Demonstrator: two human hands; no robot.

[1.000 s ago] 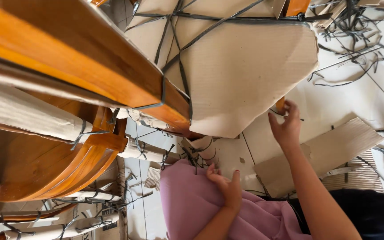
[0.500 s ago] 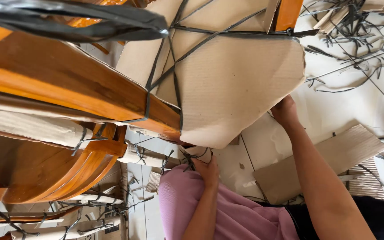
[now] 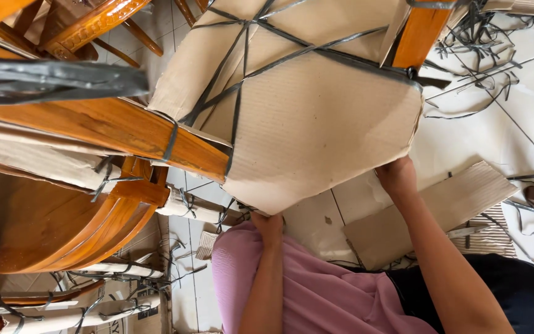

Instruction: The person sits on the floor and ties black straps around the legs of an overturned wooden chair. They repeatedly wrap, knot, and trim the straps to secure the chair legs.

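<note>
The cardboard-wrapped chair seat (image 3: pixel 316 117) now fills the upper middle of the view, closer and larger than a second ago, and both hands have moved up to its lower edge. The right hand (image 3: pixel 397 179), which a second ago pinched something small near the seat's corner, now presses against the right part of that edge. The left hand (image 3: pixel 268 224) has risen from the pink cloth (image 3: pixel 316 291) to the seat's lowest corner. The fingers of both hands curl under the cardboard, so how tightly they grip I cannot tell. Black straps (image 3: pixel 242 68) still cross the wrapping, so the seat remains bound. Left of it sit stacked wooden chair frames (image 3: pixel 63 204). Below lies a pale tiled floor (image 3: pixel 526 124), with a loose cardboard sheet (image 3: pixel 440 210) and cut strap scraps (image 3: pixel 483 37).
</note>
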